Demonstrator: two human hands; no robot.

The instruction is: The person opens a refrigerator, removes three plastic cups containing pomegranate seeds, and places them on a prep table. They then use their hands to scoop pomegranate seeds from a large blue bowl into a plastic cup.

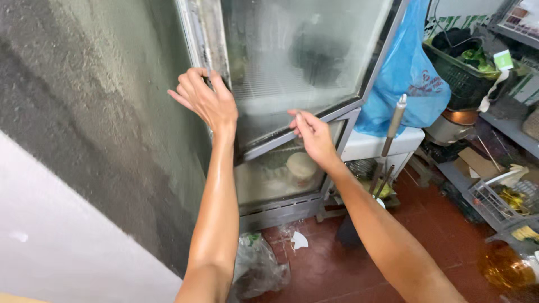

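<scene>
Nearest you, below the door point(292, 62), a clear bag point(255, 266) lies crumpled on the red floor point(337, 269), something green inside it. Your left hand point(205, 101) rests on the door's left frame edge, fingers point(193, 76) spread apart and curled over the metal strip beside the grey wall point(101, 112). Your right hand point(314, 134) presses on the door's lower frame rail, fingers together and flat along it. The door is a fogged glass panel in a grey metal frame; its long axis runs up and down, tilted in this view, and its lower rail slopes up to the right. Behind the glass below that rail, a pale round lump point(302, 165) sits on a shelf. Right of the door hangs a blue bag point(404, 73); its contents are hidden. Farther right, a dark basket point(457, 78) holds green leaves, and a wire basket point(494, 202) on the shelving holds yellow items.
</scene>
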